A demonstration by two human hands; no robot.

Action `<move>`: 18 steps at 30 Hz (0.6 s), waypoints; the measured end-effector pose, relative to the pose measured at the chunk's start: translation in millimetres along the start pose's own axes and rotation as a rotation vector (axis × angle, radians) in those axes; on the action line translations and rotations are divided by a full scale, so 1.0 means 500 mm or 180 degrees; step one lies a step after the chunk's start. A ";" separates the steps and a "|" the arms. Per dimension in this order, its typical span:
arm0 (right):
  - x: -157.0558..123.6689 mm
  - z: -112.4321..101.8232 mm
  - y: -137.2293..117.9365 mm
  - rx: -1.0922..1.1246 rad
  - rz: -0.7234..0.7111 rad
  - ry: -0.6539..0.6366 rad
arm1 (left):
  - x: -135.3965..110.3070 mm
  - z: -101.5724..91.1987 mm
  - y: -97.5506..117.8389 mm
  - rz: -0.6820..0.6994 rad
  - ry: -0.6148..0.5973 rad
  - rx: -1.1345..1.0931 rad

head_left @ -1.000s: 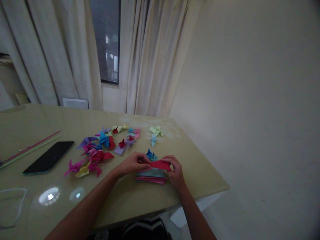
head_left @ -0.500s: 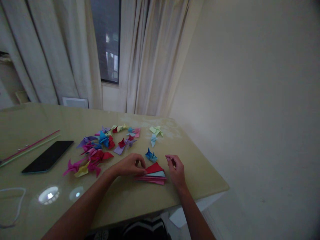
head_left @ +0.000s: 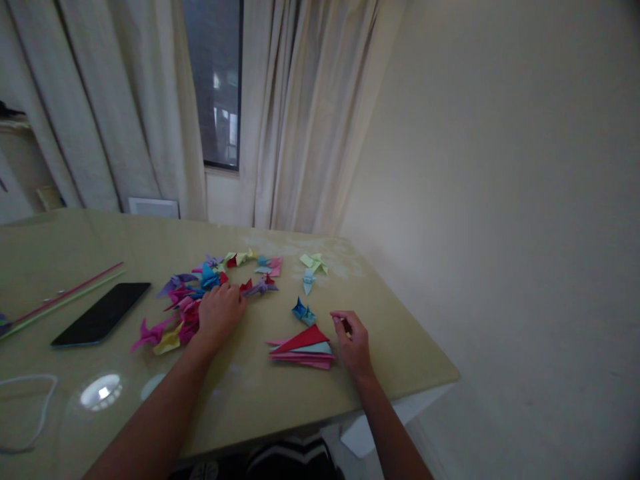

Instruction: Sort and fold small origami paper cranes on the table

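My left hand reaches into the cluster of small folded-paper cranes, knuckles up. Its fingertips are hidden, so whether they hold a crane does not show. Just right of it lies a purple paper crane. My right hand rests near the table's right side with thumb and fingers pinched together; anything between them is too small to make out. Between the hands lies a fanned stack of folded paper strips, red, pale blue and pink. A blue folded-paper piece sits just behind the stack.
Toward the back stand a light-blue paper piece and a pale green one. On the left lie a black phone, pink and green thin sticks and a white cable. A wall rises beyond the table's right edge.
My left hand has let go of the folded paper stack and moved left and back onto the crane cluster. My right hand has stayed pinched in place.
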State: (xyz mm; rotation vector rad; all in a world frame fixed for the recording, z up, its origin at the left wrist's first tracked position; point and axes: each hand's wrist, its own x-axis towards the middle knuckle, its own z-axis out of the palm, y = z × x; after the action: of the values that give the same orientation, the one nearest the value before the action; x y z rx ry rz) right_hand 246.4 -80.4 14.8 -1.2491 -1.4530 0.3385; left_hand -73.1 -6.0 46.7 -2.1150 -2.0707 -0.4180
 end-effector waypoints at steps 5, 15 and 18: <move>0.000 -0.001 -0.003 -0.0019 0.0014 -0.0022 | 0.009 -0.012 0.008 -0.0235 0.0793 -0.0957; -0.008 0.005 -0.010 0.0057 -0.0581 -0.0052 | -0.024 0.006 0.113 0.0626 0.0846 -0.3872; -0.010 0.004 -0.013 0.0022 -0.0766 -0.0081 | -0.042 0.010 0.144 0.0870 0.0221 -0.4256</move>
State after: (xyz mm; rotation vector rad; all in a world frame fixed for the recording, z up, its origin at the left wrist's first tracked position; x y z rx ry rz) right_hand 240.6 -86.3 16.6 -1.0535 -1.6032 0.1972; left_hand -1.2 -27.1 41.5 -2.7527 -1.4559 -2.2281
